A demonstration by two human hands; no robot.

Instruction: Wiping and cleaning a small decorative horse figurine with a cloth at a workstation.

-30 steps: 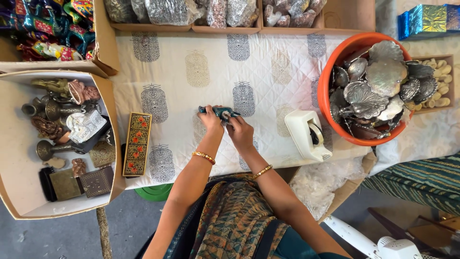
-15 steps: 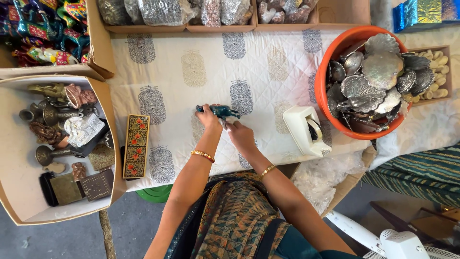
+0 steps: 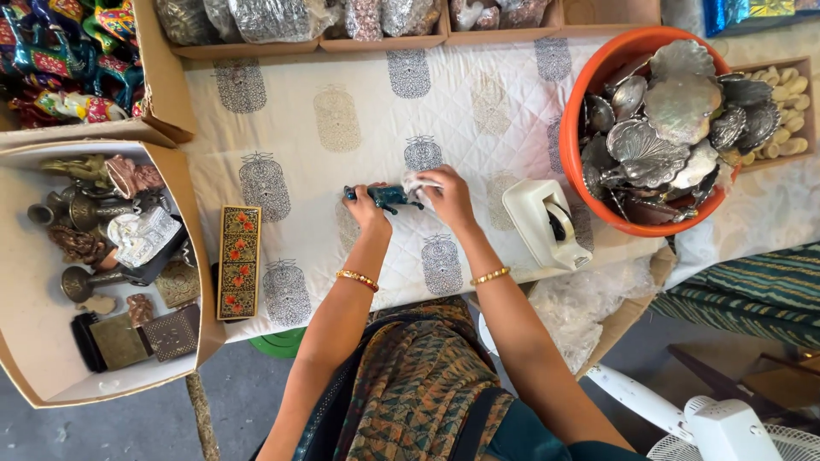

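A white quilted cloth printed with grey leaf-shaped motifs (image 3: 512,111) covers the counter. Along its far edge stand shallow cardboard trays (image 3: 384,38) packed with clear bags of small silvery pieces. At the right end sits a round orange plastic tub (image 3: 589,85) heaped with shell-shaped silver metal dishes (image 3: 675,107), and beyond it a flat box of pale, finger-shaped pieces (image 3: 781,94). Just in front of the tub lies a white tape dispenser (image 3: 542,222), near the right hand but apart from it. To the left, a long narrow black box painted with red and gold flowers (image 3: 239,260) lies at the cloth's edge, and beside it an open cardboard carton (image 3: 34,358) holds brass goblets, small figurines and flat dark boxes. Brightly painted figurines (image 3: 60,60) fill another carton at the far left corner. A white fan (image 3: 726,427) stands on the floor at lower right.

Nothing lies between the hands and the small dark teal figurine (image 3: 384,197), which rests near the middle of the cloth, long side running left to right. The left hand (image 3: 367,212) grips it from the near side, fingers curled around its body, wrist straight with a beaded gold bangle. The right hand (image 3: 448,198) is closed on a crumpled white scrap of cloth or paper (image 3: 418,183), pressing it to the figurine's right end; its forearm reaches in diagonally from the lower right, also with a gold bangle.
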